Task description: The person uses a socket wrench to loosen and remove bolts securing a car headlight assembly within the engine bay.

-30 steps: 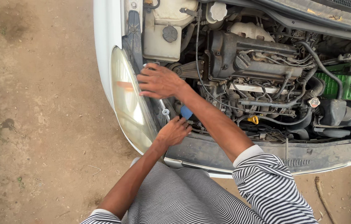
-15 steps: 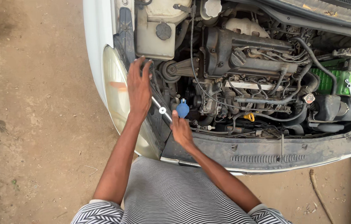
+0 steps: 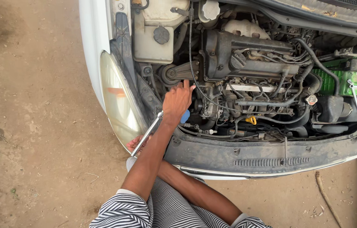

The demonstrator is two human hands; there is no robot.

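Note:
My left hand reaches into the open engine bay of a white car. Its fingers rest flat against the dark engine beside a round pulley, and it grips nothing. A blue cap shows just under its wrist. A long silver wrench slants from that wrist down toward the headlight. My right hand lies under my left forearm, mostly hidden, and is closed on the wrench's lower end. Both sleeves are striped.
A pale coolant tank sits at the back left of the bay. A green battery is at the right, a yellow dipstick ring in the middle. The dark front panel runs below. Bare dirt ground lies to the left.
My left hand left the headlight edge and went right, into the engine bay. My right hand dropped from near the blue cap to the wrench's lower end. The view shifted left.

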